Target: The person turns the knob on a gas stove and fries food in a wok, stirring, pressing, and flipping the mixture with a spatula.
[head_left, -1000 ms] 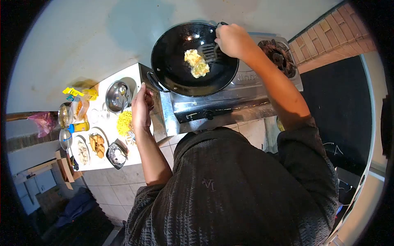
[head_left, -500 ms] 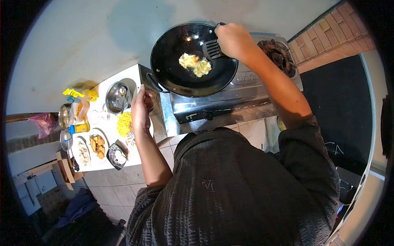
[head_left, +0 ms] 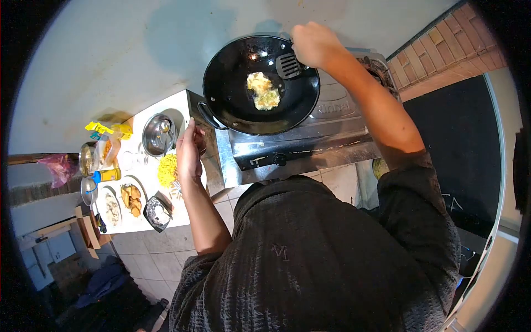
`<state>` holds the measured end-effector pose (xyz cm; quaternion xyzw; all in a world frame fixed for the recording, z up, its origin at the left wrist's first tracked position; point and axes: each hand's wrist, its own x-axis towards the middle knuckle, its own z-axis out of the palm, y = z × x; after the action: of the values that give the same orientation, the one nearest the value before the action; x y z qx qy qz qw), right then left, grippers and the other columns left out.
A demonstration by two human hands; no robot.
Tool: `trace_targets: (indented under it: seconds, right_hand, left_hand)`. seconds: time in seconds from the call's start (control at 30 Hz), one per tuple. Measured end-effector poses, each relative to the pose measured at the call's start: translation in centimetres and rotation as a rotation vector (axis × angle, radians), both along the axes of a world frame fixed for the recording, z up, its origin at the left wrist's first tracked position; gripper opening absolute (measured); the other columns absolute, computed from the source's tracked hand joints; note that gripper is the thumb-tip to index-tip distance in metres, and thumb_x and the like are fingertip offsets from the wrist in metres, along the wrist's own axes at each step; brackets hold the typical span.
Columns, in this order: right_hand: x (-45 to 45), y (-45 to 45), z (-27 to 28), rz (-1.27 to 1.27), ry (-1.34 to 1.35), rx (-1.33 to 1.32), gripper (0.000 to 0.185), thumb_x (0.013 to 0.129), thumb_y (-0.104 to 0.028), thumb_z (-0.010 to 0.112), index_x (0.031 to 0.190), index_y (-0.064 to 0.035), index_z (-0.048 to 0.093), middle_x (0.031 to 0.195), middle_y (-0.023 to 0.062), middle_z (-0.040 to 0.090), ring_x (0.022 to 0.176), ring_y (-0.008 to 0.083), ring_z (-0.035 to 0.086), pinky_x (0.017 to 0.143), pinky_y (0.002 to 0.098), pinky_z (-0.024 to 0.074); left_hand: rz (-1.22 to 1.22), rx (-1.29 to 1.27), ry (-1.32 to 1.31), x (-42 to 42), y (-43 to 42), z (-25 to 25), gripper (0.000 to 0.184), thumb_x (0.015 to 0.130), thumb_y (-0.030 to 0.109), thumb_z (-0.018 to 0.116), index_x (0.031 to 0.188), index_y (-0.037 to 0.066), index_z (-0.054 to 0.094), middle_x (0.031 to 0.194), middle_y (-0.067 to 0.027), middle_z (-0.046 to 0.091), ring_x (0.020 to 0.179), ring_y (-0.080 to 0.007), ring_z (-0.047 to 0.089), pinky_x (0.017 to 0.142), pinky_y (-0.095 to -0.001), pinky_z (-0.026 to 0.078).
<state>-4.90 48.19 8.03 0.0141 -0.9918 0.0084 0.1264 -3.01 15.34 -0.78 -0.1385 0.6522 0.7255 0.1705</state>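
In the head view, my right hand (head_left: pixel 315 45) is closed at the far right rim of the black wok (head_left: pixel 232 113), holding a black slotted spatula (head_left: pixel 288 66). Its blade points down inside the pan, to the right of a clump of cooked egg (head_left: pixel 263 91). The spatula's handle is hidden by my fist, which also covers the wok's right handle. My left hand (head_left: pixel 189 152) hovers beside the table corner, left of the wok's other handle. Its thumb is up and its fingers are loosely bent, with nothing visible in them. Just left of it lies a heap of yellow food (head_left: pixel 167 170).
Under the wok is a metal gas stove (head_left: pixel 298 149); a second burner (head_left: pixel 379 72) sits to its right. The white table (head_left: pixel 133 221) carries a steel bowl (head_left: pixel 159 135) with a spoon, plates of food, a black dish (head_left: pixel 158 212) and a yellow-labelled jar (head_left: pixel 109 174).
My right hand and the spatula have shifted slightly up the picture, the blade still right of the egg. The egg clump has turned and sits more upright. My left hand is nearly still.
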Motion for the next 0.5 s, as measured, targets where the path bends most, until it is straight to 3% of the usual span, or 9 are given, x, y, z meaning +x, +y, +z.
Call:
trace_targets:
  seconds: [0.17, 0.23, 0.5]
  right_hand:
    - [-1.0, 1.7, -2.5, 0.022, -0.099, -0.054, 0.015, 0.078, -0.015, 0.061, 0.079, -0.0005, 0.064, 0.075, 0.022, 0.062, 0.076, 0.039, 0.061, 0.072, 0.0452, 0.048]
    - [-0.4, 2.8, -2.5, 0.151, -0.174, -0.117, 0.014, 0.076, -0.013, 0.058, 0.075, -0.0013, 0.066, 0.078, 0.0191, 0.064, 0.076, 0.036, 0.062, 0.073, 0.0435, 0.0503]
    - [-0.3, 5.0, -4.0, 0.152, -0.153, -0.349, 0.014, 0.077, -0.018, 0.063, 0.081, -0.0058, 0.068, 0.078, 0.0157, 0.065, 0.073, 0.033, 0.063, 0.07, 0.0407, 0.0492]
  left_hand:
    - [-0.01, -0.012, 0.022, -0.1, -0.5, 0.2, 0.037, 0.091, 0.038, 0.051, 0.073, 0.006, 0.053, 0.051, 0.0076, 0.031, 0.045, -0.0045, 0.024, 0.044, -0.0237, 0.015]
    - [-0.052, 0.001, 0.009, -0.3, -1.4, 0.1, 0.036, 0.089, 0.041, 0.055, 0.075, 0.008, 0.052, 0.053, 0.006, 0.036, 0.045, -0.006, 0.031, 0.045, -0.0226, 0.021]
    - [-0.051, -0.018, 0.009, -0.2, -1.6, 0.2, 0.035, 0.089, 0.04, 0.055, 0.075, 0.008, 0.052, 0.052, 0.0067, 0.034, 0.044, -0.0057, 0.03, 0.044, -0.022, 0.021]
